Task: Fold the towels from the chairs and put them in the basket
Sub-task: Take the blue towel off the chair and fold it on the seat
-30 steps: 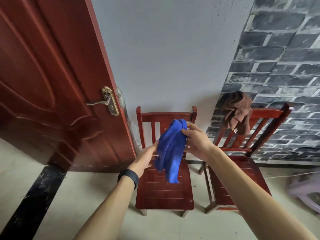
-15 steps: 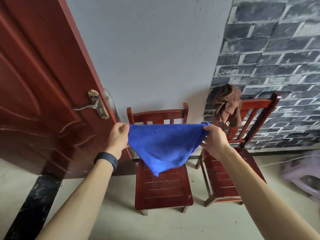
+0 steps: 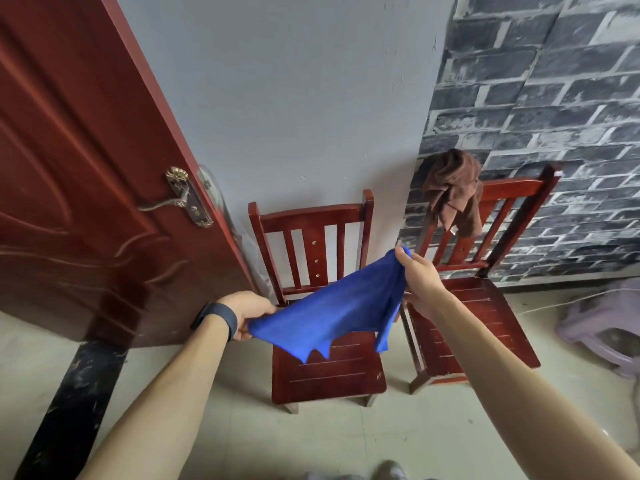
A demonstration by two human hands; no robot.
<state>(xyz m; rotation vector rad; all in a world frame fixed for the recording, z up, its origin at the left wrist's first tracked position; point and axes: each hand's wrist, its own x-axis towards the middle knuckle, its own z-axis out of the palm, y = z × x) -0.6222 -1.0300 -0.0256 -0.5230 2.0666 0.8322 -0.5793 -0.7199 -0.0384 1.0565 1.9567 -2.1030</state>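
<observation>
The blue towel [image 3: 341, 315] hangs stretched over the near chair [image 3: 329, 372], the left hand [image 3: 247, 315] pinching its low corner and the right hand [image 3: 420, 280] gripping the higher one, well apart. The slanted hold (corners dangling) could fold crooked. The brown towel [image 3: 453, 192] waits on the right chair's back; no basket in view.

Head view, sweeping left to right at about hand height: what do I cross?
door → left hand → blue towel → right hand → purple stool
</observation>
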